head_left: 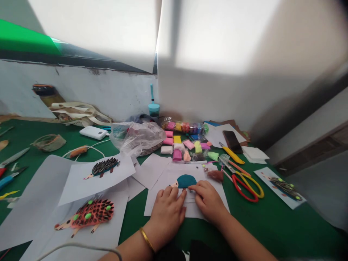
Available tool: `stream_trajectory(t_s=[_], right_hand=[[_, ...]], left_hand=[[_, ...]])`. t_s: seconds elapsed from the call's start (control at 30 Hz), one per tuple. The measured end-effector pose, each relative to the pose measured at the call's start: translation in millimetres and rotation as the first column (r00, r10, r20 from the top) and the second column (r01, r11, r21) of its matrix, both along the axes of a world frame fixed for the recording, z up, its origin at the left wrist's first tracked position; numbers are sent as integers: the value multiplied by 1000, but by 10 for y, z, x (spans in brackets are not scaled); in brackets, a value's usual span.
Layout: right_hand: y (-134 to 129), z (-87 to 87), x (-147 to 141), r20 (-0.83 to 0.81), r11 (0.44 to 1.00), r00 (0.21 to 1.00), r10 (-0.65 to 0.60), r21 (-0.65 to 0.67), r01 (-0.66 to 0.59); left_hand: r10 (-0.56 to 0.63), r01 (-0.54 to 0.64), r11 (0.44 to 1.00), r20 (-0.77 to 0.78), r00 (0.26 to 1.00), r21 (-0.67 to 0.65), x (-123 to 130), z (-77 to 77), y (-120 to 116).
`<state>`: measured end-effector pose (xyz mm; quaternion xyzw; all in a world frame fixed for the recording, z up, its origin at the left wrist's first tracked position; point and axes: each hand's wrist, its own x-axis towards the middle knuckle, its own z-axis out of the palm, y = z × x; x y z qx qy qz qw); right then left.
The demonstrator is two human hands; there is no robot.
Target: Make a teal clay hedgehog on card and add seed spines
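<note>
A small hedgehog figure with a blue clay body [186, 181] and a pale snout [174, 185] lies on white paper [154, 197] before me. My left hand [168, 208] rests on the paper just below it, fingers stretched forward, the index fingertip close to the body's lower edge. From the right, my right hand [208, 199] reaches in, its index finger extended to touch the lower right edge of the blue body. Its other fingers are bent, and nothing shows in them. A packet of brown clay [215, 175] lies just beyond that hand.
Several wrapped clay blocks [177, 155] sit behind the paper, near a clear plastic bag [140, 137]. Scissors [246, 186], a yellow cutter [233, 155] and a phone [232, 141] lie to the right. Finished hedgehog pictures, one red [92, 215], one dark [104, 166], lie left.
</note>
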<state>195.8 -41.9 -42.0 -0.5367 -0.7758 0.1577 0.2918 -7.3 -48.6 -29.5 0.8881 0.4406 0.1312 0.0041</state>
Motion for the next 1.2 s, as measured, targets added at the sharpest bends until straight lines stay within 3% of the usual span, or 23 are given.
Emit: stream_trajectory(t_s=[0.73, 1.2], right_hand=[[-8, 66, -76, 128, 999, 992, 15, -37, -10], [-30, 23, -5, 64, 999, 998, 26, 28, -28]], left_hand=[[-29, 31, 997, 27, 999, -64, -24, 44, 4], [-32, 35, 998, 58, 998, -50, -41, 54, 0]])
